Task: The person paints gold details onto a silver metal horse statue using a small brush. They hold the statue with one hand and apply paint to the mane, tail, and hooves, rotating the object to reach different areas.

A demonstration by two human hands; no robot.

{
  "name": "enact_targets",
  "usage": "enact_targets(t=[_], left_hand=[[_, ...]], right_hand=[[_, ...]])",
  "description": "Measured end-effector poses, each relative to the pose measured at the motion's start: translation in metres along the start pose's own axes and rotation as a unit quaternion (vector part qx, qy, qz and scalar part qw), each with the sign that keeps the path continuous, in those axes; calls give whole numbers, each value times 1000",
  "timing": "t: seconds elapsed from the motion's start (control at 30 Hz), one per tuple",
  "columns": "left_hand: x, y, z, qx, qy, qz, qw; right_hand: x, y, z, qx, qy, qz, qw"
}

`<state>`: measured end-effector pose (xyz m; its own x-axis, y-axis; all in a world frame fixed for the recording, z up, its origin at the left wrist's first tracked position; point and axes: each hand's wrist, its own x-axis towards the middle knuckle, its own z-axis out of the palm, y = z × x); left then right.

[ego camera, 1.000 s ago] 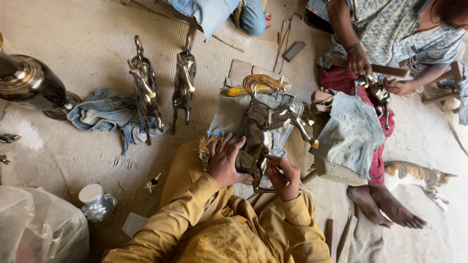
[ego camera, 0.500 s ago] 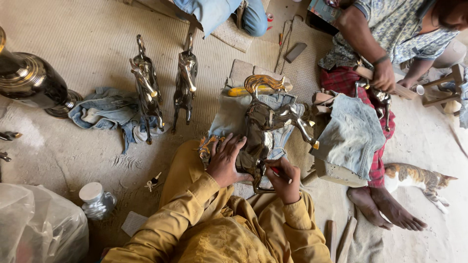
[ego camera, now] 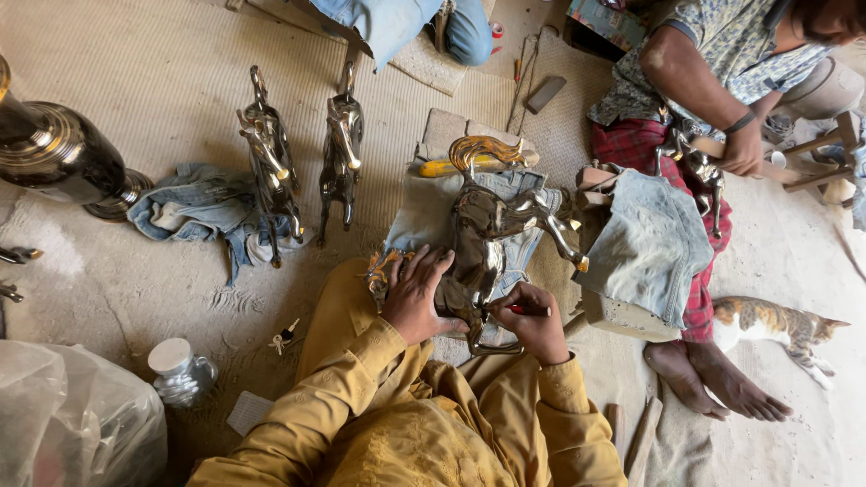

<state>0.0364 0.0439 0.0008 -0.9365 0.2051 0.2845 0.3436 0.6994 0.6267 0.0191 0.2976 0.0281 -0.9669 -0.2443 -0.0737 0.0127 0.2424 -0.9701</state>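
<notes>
Two metal horses (ego camera: 302, 158) stood at the far left beside a crumpled denim rag (ego camera: 194, 212), a dark vase (ego camera: 59, 153) further left, a small jar (ego camera: 180, 370) near, and a cat (ego camera: 776, 325) lay at right.

Co-worker's hand (ego camera: 743, 151) at two o'clock has shifted rightward along the small metal horse (ego camera: 699, 171) on their lap; forearm now extended across it.

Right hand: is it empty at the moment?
No, the right hand grips a slim red-handled tool against the metal horse figure.
</notes>
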Motion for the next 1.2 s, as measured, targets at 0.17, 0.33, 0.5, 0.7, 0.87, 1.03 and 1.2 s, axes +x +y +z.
enact_targets(t=[0.17, 0.33, 0.5, 0.7, 0.87, 1.03, 1.2], left_hand=[[1, -1, 1, 4, -4, -2, 1000], [1, -2, 2, 11, -11, -4, 1000], [1, -1, 3, 10, -4, -3, 1000], [0, 0, 0, 4, 0, -4, 1000], [1, 0, 0, 5, -10, -3, 1000], [0, 1, -1, 7, -6, 0, 1000], [0, 2, -2, 4, -10, -6, 1000]], right_hand=[[0, -4, -5, -25, -21, 10, 999], [-10, -8, -3, -3, -45, -11, 999], [-34, -10, 15, -63, 62, -15, 996], [-59, -5, 45, -15, 163, -58, 985], [-59, 3, 42, -7, 177, -35, 984], [-63, 1, 42, 42, 154, -52, 986], [-70, 0, 43, -20, 145, -73, 987]])
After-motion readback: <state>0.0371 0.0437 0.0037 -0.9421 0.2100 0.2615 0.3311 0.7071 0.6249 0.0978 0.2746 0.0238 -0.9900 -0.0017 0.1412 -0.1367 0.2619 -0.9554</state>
